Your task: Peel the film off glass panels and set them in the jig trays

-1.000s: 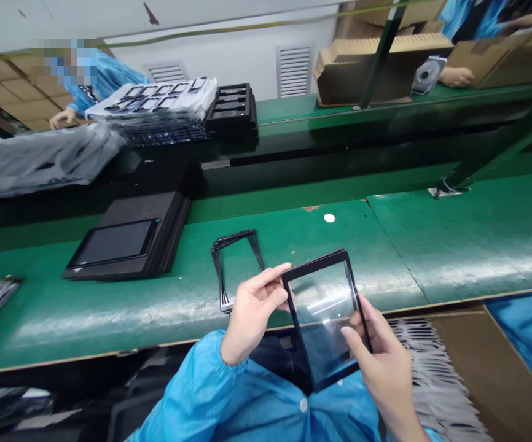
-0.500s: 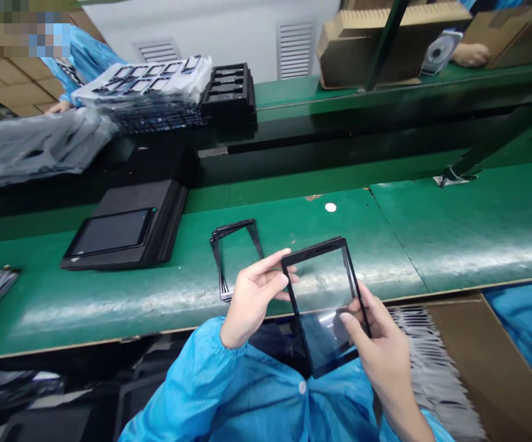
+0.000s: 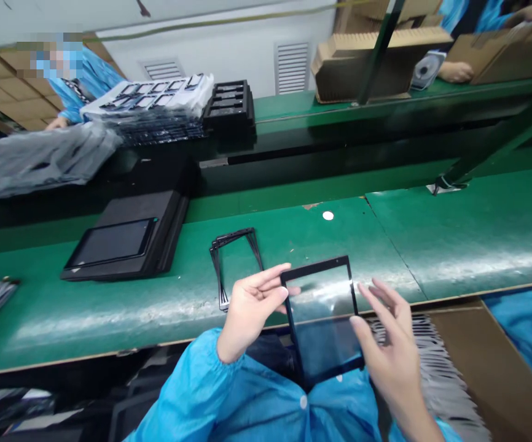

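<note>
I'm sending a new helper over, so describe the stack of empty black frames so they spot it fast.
Find the long green bench in front of the person. Just beyond their left hand lies a stack of thin black frames. Unlike the glass panel being held and the solid black stack farther left, these are hollow, green bench showing through.

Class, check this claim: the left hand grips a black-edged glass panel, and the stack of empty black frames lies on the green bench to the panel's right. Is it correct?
No. The head view shows the stack of black frames on the green bench to the left of the glass panel, beyond the left hand gripping it.
</note>
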`<state>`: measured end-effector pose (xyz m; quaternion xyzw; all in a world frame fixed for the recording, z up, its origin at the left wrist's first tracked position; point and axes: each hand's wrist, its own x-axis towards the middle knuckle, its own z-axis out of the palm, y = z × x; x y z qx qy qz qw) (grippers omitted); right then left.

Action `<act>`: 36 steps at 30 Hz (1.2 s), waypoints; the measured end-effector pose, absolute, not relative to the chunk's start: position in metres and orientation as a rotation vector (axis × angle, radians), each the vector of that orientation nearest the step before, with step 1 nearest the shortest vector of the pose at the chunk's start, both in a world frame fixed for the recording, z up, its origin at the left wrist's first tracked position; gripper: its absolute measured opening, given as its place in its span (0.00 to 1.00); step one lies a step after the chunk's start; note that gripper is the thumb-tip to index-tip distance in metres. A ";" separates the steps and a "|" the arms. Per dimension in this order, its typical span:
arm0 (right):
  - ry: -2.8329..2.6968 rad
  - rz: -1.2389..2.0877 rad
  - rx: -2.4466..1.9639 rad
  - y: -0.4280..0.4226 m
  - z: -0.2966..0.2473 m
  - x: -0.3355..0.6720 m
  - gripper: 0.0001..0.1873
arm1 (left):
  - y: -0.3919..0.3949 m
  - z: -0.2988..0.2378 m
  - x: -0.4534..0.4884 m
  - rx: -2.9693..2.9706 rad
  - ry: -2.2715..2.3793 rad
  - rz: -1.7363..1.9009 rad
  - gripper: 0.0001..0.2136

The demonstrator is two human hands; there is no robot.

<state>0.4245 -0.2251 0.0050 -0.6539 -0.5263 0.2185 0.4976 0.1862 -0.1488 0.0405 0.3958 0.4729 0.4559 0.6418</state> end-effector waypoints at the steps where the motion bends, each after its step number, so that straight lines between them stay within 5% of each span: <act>1: -1.234 0.606 -1.543 -0.217 0.014 0.428 0.21 | -0.150 0.044 0.185 0.934 1.083 1.015 0.20; 7: -1.134 1.160 -1.373 -0.175 0.059 0.440 0.20 | -0.161 0.059 0.175 1.065 1.115 0.936 0.20; 25: -1.101 1.107 -1.370 -0.179 0.062 0.418 0.14 | -0.162 0.055 0.168 1.335 1.161 0.908 0.16; 28: -1.227 1.208 -1.301 -0.177 0.061 0.405 0.11 | -0.157 0.076 0.178 1.751 1.146 0.730 0.25; 31: -1.208 1.342 -1.186 -0.174 0.060 0.403 0.16 | -0.153 0.086 0.186 1.791 0.987 0.425 0.33; 36: -1.142 1.358 -1.361 -0.180 0.040 0.448 0.25 | -0.155 0.068 0.177 1.295 0.969 0.540 0.28</act>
